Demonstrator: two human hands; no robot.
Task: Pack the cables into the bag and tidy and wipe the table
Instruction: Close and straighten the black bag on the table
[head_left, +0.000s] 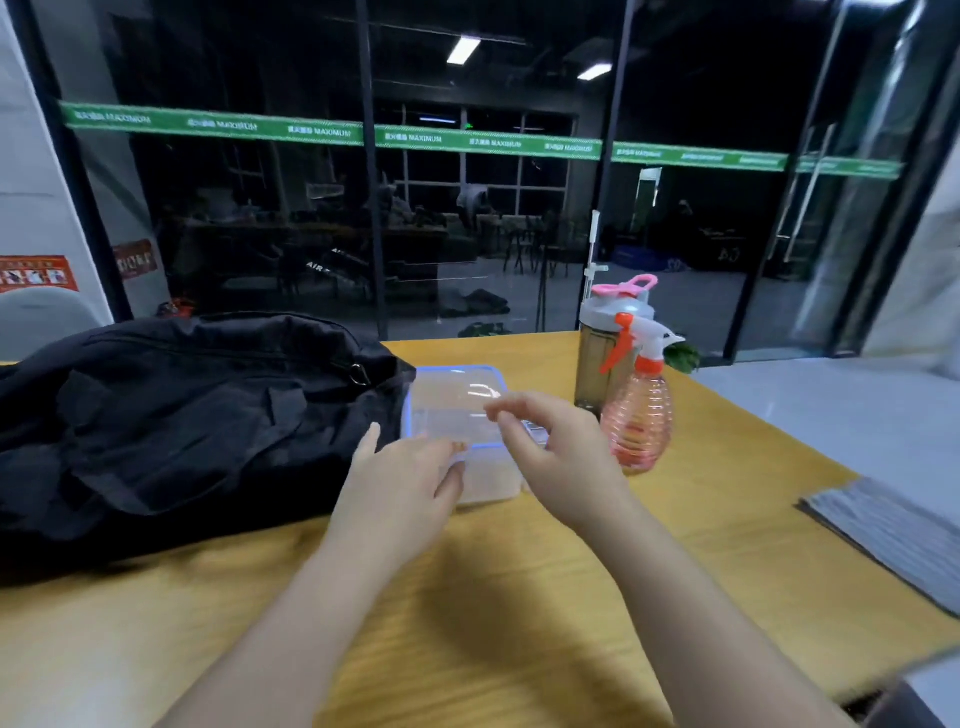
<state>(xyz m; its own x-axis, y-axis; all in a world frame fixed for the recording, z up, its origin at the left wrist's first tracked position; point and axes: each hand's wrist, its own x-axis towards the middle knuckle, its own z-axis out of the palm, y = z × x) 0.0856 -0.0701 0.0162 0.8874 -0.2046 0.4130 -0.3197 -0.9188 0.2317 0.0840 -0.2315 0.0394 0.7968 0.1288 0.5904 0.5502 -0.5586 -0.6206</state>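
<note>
While no cables show, tidying seems the step in hand: the left hand (410, 475), fingers spread, rests on the near edge of the box (457, 415), which sits on the worktop (467, 597) touching the bag (182, 415). The right hand (550, 441) hovers above, fingertips loosely pinched, apparently on nothing. Next probably calls for clipping the lid.

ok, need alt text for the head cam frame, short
Both hands reach over a clear plastic box with a blue-edged lid on a yellow table: the left hand rests on its near corner, the right hand hovers above with curled fingers. A black bag lies to the left, a pink spray bottle and a shaker bottle to the right.
</note>
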